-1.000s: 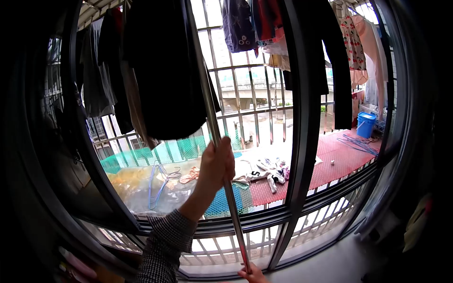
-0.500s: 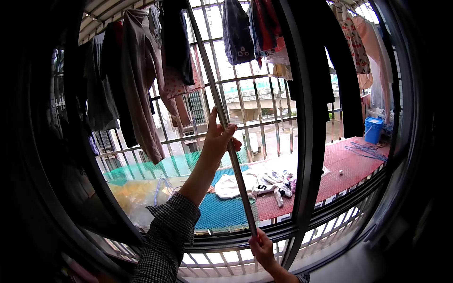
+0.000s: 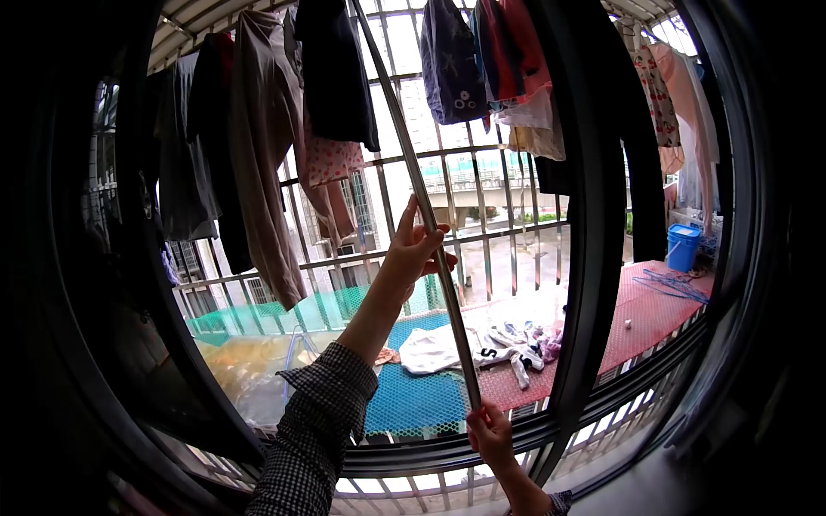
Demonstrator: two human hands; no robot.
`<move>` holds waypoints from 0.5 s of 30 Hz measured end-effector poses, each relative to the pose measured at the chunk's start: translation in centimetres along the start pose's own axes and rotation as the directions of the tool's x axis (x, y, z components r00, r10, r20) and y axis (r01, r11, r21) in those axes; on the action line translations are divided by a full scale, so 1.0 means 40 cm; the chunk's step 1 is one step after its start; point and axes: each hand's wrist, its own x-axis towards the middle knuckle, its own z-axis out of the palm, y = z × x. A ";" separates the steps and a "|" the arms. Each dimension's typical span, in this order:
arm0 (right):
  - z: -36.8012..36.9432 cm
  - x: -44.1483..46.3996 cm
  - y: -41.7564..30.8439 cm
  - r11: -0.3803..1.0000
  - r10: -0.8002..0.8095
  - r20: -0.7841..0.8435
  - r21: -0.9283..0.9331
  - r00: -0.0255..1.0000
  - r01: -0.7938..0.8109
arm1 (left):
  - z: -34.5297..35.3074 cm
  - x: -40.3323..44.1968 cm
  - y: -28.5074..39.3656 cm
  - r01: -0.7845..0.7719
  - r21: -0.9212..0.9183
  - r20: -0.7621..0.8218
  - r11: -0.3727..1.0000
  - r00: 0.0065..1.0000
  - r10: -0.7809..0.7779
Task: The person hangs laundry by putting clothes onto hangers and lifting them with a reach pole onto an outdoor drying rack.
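Observation:
A long metal pole (image 3: pixel 461 331) leans up and to the left through the open window, its upper end running out of the top of the view. My left hand (image 3: pixel 416 251) is wrapped round its middle, with the index finger stretched up along it. Lower down, my right hand (image 3: pixel 490 433) grips the bottom end of the pole. Dark trousers (image 3: pixel 335 77) hang just left of the pole's upper part, and a dark blue garment (image 3: pixel 452 64) hangs to its right. Whether the hidden top end touches anything, I cannot tell.
Window frame bars (image 3: pixel 589 258) stand right of my hands. Beyond them, a ledge bears blue matting (image 3: pixel 413 400), red matting (image 3: pixel 602 327), crumpled white clothing (image 3: pixel 430 348) and a blue bucket (image 3: pixel 682 248). Grey-brown trousers (image 3: pixel 258 129) hang at left; metal railings close off the outside.
Both hands and the pole have shifted right in view, and my right hand sits a little higher. The view itself has moved slightly. Both hands keep their hold.

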 end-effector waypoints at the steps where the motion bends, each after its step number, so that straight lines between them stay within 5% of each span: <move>1: -0.003 -0.003 0.002 0.999 0.031 0.000 0.035 1.000 -0.031 | 0.003 -0.001 -0.003 0.009 0.006 -0.006 1.000 1.000 -0.009; 12: -0.095 -0.159 0.109 0.989 0.086 -0.149 -0.104 0.985 -0.102 | 0.037 -0.123 -0.128 0.157 -0.121 0.111 0.980 0.983 -0.144; 15: -0.196 -0.297 0.285 0.973 0.115 -0.196 -0.175 0.974 -0.150 | 0.048 -0.174 -0.164 0.319 -0.073 0.217 0.945 0.930 -0.297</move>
